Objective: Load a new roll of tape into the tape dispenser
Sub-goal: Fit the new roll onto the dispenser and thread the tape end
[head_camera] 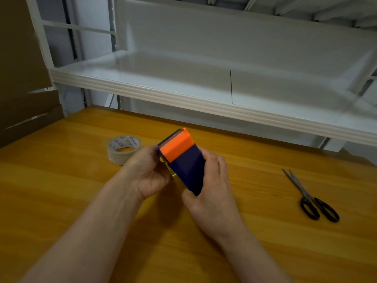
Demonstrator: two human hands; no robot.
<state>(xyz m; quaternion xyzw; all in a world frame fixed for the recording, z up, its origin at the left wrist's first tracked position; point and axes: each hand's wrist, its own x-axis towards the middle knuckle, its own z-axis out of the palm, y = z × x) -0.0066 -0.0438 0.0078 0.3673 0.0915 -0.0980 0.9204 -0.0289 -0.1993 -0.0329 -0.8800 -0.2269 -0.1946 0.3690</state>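
I hold the tape dispenser (pixel 184 166) up off the surface (pixel 61 180) in both hands so I can work at its open underside. My right hand (pixel 212 180) wraps the purple body from the side and steadies it; my left hand (pixel 145 172) curls closed against the other side, its fingertips hidden. The orange cutter end points away from me. The new roll of tape (pixel 123 149) lies flat just beyond my left hand, close enough to grab. The scissors (pixel 312 196) rest well off to my right.
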